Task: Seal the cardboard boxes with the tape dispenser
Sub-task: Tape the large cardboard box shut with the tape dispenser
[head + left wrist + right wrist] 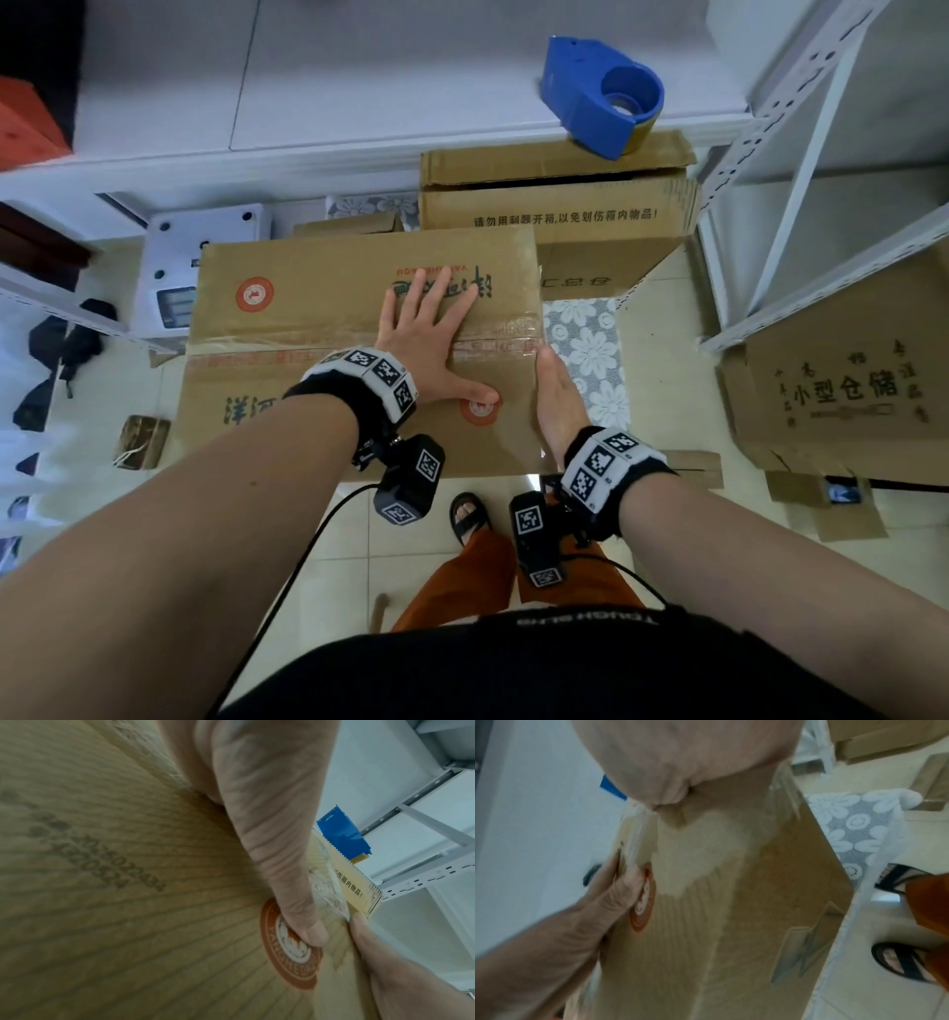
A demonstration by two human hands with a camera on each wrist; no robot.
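Note:
A closed brown cardboard box (308,288) stands on the floor in front of me, with clear tape (508,334) along its top seam. My left hand (436,339) lies flat on the lid with fingers spread, its thumb (282,852) on a round red logo (290,963). My right hand (557,395) presses against the box's right edge, where the tape runs over; its fingers reach down the side, out of sight. The right wrist view shows its palm (680,750) on the box's side wall (731,902). The blue tape dispenser (601,92) rests on the white table (359,77), held by neither hand.
Behind stands a second box (560,205) with printed text and a loose top flap. Another printed box (847,390) sits under the white metal shelving (801,154) at right. A white scale (205,257) lies at left, a floral mat (590,339) beside the box, my sandalled foot (470,516) near it.

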